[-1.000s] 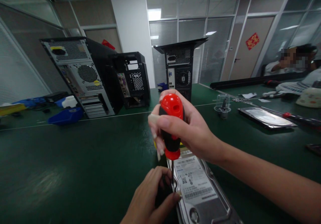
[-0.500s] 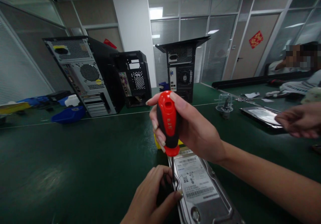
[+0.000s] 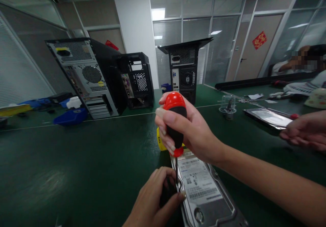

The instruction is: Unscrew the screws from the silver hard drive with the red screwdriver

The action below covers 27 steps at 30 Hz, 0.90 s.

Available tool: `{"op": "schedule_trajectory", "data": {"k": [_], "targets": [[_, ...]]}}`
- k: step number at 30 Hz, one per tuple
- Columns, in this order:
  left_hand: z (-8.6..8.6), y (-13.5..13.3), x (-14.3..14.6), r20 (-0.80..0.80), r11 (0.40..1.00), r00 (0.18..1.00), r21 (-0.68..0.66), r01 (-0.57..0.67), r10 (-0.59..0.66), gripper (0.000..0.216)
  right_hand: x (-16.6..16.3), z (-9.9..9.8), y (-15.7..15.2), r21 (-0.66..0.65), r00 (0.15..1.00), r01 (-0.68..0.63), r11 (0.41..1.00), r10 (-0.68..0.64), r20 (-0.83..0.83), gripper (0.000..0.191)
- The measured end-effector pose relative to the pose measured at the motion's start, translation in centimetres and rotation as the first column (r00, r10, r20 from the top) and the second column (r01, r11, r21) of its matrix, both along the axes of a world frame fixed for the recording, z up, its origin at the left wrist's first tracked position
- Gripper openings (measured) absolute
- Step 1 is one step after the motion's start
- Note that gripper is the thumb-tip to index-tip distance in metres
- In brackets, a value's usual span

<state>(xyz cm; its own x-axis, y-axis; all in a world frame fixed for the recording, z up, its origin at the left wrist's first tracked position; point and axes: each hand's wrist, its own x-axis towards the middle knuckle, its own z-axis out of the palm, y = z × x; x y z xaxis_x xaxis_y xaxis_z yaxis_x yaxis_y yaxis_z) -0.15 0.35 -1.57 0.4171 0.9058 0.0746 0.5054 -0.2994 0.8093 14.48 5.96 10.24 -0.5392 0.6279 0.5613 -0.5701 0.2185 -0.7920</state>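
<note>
The right hand (image 3: pixel 188 132) wraps closed around the screwdriver (image 3: pixel 175 125), held upright with its tip at the left edge of the hard drive (image 3: pixel 203 193). The drive lies flat on the green table (image 3: pixel 76 159). The left hand (image 3: pixel 155 200) pinches the shaft beside that edge.

- The silver metal hard drive with a white label (image 3: pixel 203 193) lies on the dark green table mat (image 3: pixel 76 166), at 6 o'clock.
- The red-and-black-handled screwdriver (image 3: pixel 175 125) stands upright over the drive's left edge, at its 11 o'clock.
- The right hand (image 3: pixel 188 128) wraps the handle; the left hand (image 3: pixel 155 200) sits at the drive's 9 o'clock.
- Three black metal computer towers (image 3: pixel 96 77) stand behind, at 11 to 12 o'clock.
- Another person's hand (image 3: pixel 305 133) lies at 3 o'clock.
</note>
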Motion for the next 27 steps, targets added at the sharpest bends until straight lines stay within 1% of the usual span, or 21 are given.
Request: {"op": "schedule_trajectory", "data": {"k": [5,8,11,13,15,16,17,19,20,21,22,24,26,27], "targets": [[0.5,-0.1,0.1,-0.018,1.000,1.000,-0.026,-0.005,0.005,0.022,0.0,0.6,-0.2,-0.006,0.999,-0.009,1.000,0.009,-0.044,0.026],[0.7,-0.2,0.2,-0.021,0.999,1.000,-0.046,-0.016,0.015,0.023,0.1,1.1,-0.2,0.001,0.994,0.032,0.999,-0.032,-0.108,0.026],[0.7,-0.1,0.1,-0.027,0.999,1.000,-0.037,0.003,-0.004,0.024,0.5,2.1,-0.1,-0.015,0.972,0.158,0.987,-0.158,-0.176,0.026],[0.6,-0.1,0.0,-0.024,1.000,1.000,-0.027,0.012,-0.013,0.024,1.0,3.0,0.1,-0.016,0.946,0.254,0.967,-0.252,-0.202,0.026],[0.5,-0.1,-0.1,-0.017,0.999,1.000,-0.029,0.016,-0.016,0.023,1.8,4.0,0.5,-0.021,0.911,0.368,0.930,-0.365,-0.191,0.027],[0.5,-0.1,-0.1,-0.015,0.999,1.000,-0.036,0.016,-0.016,0.022,2.3,4.5,0.8,-0.033,0.888,0.432,0.901,-0.431,-0.163,0.028],[0.6,-0.2,-0.1,-0.015,0.999,1.000,-0.042,0.016,-0.017,0.022,2.7,4.9,1.1,-0.039,0.855,0.507,0.861,-0.508,-0.099,0.028],[0.7,-0.2,-0.1,-0.013,0.999,1.000,-0.048,0.018,-0.019,0.021,3.6,5.5,1.7,-0.003,0.763,0.642,0.766,-0.639,0.103,0.026],[0.7,-0.2,-0.1,-0.012,0.999,1.000,-0.045,0.020,-0.021,0.021,3.9,5.6,2.0,0.036,0.703,0.688,0.725,-0.677,0.218,0.025],[0.7,-0.2,-0.1,-0.011,0.999,1.000,-0.040,0.020,-0.021,0.021,4.3,5.6,2.2,0.073,0.647,0.711,0.699,-0.691,0.323,0.023],[0.8,-0.2,-0.1,-0.010,0.999,1.000,-0.035,0.021,-0.021,0.021,4.7,5.4,2.5,0.106,0.594,0.719,0.687,-0.687,0.418,0.021],[0.8,-0.2,-0.1,-0.008,0.999,1.000,-0.033,0.022,-0.022,0.021,5.4,4.7,2.9,0.156,0.510,0.703,0.694,-0.644,0.570,0.018],[0.9,-0.2,-0.1,-0.009,0.999,1.000,-0.037,0.020,-0.020,0.021,6.4,3.6,3.4,0.242,0.376,0.688,0.684,-0.622,0.687,0.018],[0.9,-0.2,-0.1,-0.008,0.999,1.000,-0.038,0.021,-0.021,0.021,7.0,2.9,3.7,0.297,0.297,0.684,0.666,-0.627,0.720,0.021]]}}
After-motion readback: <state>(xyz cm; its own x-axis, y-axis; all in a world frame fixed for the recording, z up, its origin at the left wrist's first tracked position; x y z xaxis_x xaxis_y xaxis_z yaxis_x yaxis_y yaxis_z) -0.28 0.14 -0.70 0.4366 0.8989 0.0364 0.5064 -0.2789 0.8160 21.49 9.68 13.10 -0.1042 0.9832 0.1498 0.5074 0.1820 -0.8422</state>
